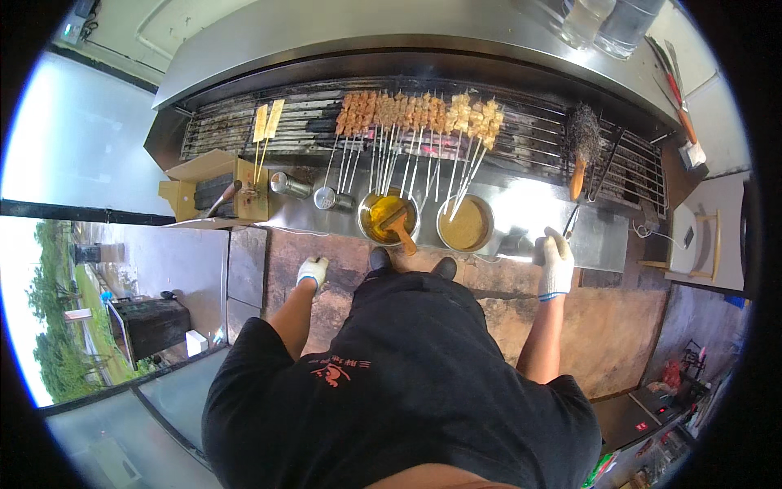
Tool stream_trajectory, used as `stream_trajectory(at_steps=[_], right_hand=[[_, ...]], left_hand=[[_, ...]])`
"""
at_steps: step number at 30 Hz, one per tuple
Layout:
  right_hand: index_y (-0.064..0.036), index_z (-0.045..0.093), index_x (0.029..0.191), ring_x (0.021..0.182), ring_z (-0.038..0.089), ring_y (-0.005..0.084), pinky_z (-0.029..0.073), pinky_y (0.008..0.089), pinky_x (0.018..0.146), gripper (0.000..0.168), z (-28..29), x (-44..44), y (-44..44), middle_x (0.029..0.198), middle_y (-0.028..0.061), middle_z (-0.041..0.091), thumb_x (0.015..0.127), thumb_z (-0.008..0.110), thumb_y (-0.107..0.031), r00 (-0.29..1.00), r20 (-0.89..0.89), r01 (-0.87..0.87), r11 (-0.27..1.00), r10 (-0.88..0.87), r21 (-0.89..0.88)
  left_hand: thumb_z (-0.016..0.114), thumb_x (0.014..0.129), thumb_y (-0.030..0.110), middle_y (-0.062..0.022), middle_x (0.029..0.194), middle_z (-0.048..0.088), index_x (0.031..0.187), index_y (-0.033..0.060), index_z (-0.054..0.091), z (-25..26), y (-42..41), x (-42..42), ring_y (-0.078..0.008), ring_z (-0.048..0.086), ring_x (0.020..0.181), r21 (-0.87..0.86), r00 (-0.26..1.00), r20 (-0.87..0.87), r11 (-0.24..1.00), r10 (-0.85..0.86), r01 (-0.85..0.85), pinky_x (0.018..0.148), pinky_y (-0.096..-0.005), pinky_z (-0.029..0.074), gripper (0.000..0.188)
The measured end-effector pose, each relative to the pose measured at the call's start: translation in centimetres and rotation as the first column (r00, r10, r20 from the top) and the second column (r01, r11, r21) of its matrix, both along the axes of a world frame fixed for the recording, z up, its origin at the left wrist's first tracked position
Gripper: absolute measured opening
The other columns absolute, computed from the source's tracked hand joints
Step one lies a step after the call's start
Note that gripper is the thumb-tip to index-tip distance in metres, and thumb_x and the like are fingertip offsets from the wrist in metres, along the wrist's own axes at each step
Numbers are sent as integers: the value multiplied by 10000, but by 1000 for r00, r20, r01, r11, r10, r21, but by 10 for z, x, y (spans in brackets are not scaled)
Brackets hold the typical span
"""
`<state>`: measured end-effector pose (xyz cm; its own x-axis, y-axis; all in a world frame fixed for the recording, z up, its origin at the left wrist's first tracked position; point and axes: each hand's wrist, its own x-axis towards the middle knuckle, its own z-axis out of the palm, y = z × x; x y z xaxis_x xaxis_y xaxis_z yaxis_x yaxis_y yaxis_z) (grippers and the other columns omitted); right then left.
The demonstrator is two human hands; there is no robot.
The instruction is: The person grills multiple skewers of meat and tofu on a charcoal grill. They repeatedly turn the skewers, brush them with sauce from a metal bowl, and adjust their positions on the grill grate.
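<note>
My left hand [313, 270], in a white knit glove, hangs over the floor with fingers curled and nothing visible in it. At the counter's right front edge is my gloved right hand [555, 263], fingers curled, a slim dark tool [571, 221] just beyond it; whether I grip the tool is unclear. Metal skewers of browned meat [391, 113] lie across the charcoal grill [531, 137], paler meat pieces [473, 117] at their right end. A flat wooden-handled brush [400, 230] rests in a bowl of yellow oil [363, 225]. Beside it stands a bowl of brown seasoning [490, 223].
Left on the counter are two metal shakers [290, 185] [333, 199] and a cardboard box [252, 205] of charcoal sticks. Two flat yellow pieces on sticks [267, 122] lie on the grill. A bristly brush [582, 137] sits right. Clear containers [626, 27] stand behind.
</note>
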<state>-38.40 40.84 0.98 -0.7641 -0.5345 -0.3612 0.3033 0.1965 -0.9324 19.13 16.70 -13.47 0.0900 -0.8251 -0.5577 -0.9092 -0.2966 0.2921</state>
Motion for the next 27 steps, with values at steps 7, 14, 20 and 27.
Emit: stream_trajectory(at_steps=[7,14,20,27], right_hand=[[0,653,1285,809,639,124,540,283,702,300,15,21,-29,959,54,692,1019,616,-135,999,-48,-15,998,12,-61],[10,673,1213,729,584,90,481,258,619,252,0,86,-25,906,29,686,1032,598,-149,991,-133,3,1000,-3,-5],[8,704,1118,645,549,101,462,275,581,219,-125,130,0,827,23,648,996,642,-162,967,23,232,920,-252,317],[-119,657,1177,720,681,260,552,410,604,280,-248,73,-35,851,129,706,962,590,-286,779,184,455,741,-600,494]], left_hand=[[619,953,416,-248,1129,736,1272,14,679,-27,4,25,-356,733,971,47,995,-30,995,93,-91,851,-446,564,516],[581,934,489,-295,1276,672,1286,-12,661,-74,-57,50,-419,655,1205,-122,961,33,956,273,-267,1016,-468,513,616],[605,941,489,-273,1242,692,1237,-6,654,-88,-141,10,-426,684,1145,-188,665,-82,644,742,-742,972,-522,540,579],[633,946,479,-277,1003,697,1285,-33,519,-142,-173,-56,-463,716,917,-495,327,-11,279,945,-823,757,-574,586,625]])
